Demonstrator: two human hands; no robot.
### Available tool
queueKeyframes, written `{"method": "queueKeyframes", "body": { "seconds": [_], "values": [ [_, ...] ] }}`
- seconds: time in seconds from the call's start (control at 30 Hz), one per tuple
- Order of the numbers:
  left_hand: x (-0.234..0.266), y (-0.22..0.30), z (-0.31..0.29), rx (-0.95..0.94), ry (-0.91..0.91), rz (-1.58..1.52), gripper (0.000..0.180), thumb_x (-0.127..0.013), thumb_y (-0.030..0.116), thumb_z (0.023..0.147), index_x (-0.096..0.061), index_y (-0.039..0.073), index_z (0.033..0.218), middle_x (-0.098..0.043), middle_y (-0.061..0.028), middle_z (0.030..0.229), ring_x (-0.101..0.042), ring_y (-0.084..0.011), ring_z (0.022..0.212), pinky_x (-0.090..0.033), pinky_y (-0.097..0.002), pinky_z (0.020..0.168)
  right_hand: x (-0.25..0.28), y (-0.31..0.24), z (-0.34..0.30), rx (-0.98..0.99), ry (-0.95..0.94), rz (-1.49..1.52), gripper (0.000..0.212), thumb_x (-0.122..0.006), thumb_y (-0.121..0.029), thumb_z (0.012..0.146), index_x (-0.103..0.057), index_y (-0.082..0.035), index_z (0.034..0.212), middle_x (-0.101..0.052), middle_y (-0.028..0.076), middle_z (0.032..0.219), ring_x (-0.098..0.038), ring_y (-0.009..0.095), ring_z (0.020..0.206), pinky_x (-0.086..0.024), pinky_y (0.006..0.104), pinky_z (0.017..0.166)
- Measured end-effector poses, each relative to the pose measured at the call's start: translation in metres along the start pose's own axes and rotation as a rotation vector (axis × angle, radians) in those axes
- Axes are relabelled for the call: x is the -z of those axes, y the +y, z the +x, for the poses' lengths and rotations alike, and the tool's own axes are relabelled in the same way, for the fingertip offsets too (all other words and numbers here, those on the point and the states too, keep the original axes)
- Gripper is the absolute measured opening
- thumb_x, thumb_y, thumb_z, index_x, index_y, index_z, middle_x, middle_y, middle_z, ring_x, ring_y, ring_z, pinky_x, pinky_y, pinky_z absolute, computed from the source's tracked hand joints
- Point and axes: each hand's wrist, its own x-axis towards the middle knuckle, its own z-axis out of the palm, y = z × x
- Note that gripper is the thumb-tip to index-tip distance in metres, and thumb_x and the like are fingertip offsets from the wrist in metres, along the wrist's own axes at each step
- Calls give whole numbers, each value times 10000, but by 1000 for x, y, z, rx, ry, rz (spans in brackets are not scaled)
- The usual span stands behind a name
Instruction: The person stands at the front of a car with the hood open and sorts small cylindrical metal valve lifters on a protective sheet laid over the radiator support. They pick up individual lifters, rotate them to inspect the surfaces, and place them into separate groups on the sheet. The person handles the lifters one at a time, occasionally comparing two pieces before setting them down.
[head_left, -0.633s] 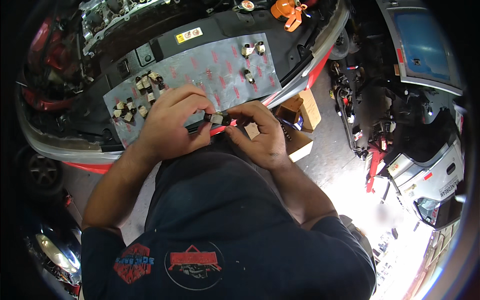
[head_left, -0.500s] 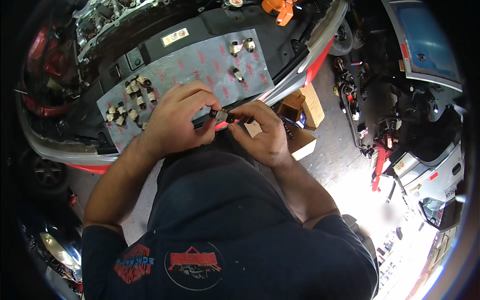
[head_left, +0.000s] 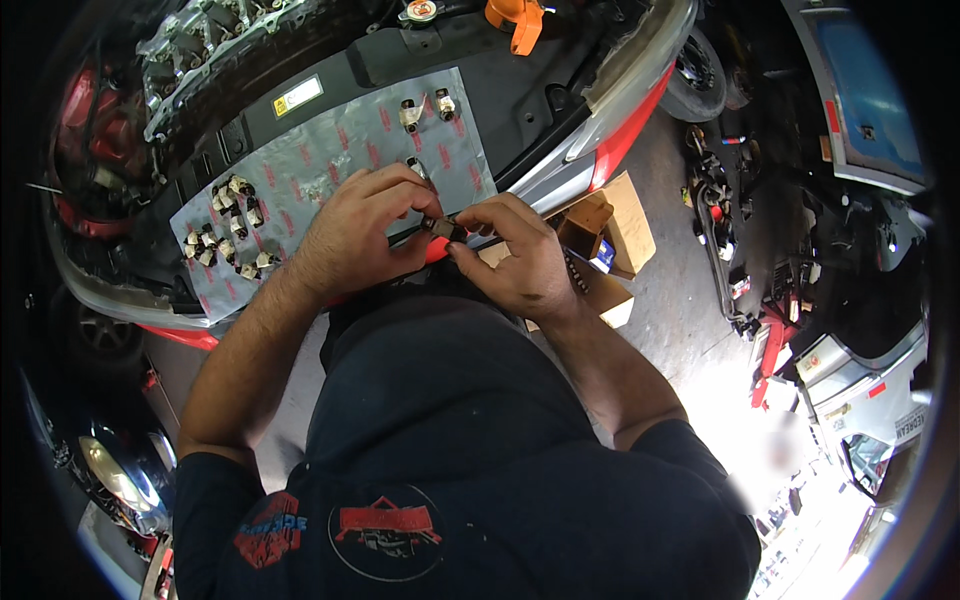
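My left hand (head_left: 372, 228) and my right hand (head_left: 515, 258) meet just off the near edge of a grey sheet with red print (head_left: 320, 150). Between their fingertips is a small dark metal engine part (head_left: 445, 230) with a pale band round its middle. Left fingers pinch one end, right thumb and index the other. Similar parts with cream tape lie on the sheet: a cluster (head_left: 235, 193) and a second cluster (head_left: 203, 243) at the left. Beyond my hands sit a part (head_left: 410, 116) and its neighbour (head_left: 445, 104); another (head_left: 417, 168) is partly hidden by my left hand.
The sheet lies over a black plastic panel (head_left: 370, 95) at a car's front. An exposed engine (head_left: 205, 45) is at the far left, an orange tool (head_left: 517, 22) at the far edge. Below right are an open cardboard box (head_left: 628, 235), a wheel (head_left: 692, 80) and loose car parts (head_left: 710, 200).
The view has shifted, so the sheet and car appear further left. The held part has turned slightly between my fingertips; both hands keep their pinch.
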Motion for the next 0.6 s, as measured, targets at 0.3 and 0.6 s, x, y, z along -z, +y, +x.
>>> {"method": "queueKeyframes", "body": {
  "seconds": [0.3, 0.6],
  "values": [
    [-15, 4, 5, 57, 104, -7, 339, -783, -11, 714, -669, 88, 1017, -640, -66, 1046, -641, -227, 897, -534, -348, 801, 13, 18, 16, 75, -50, 19, 295, -796, -23, 774, -673, -6, 1042, -671, 107, 943, -692, 221, 849, -570, 334, 774],
    [-23, -14, 2, 142, 120, 60, 406, -790, 23, 764, -670, 84, 1147, -636, -82, 1078, -640, -252, 910, -544, -354, 831, 2, 42, 28, 61, -69, -99, 267, -809, -114, 787, -689, -8, 1001, -673, 104, 914, -682, 235, 814, -559, 347, 752]
  ]
}}
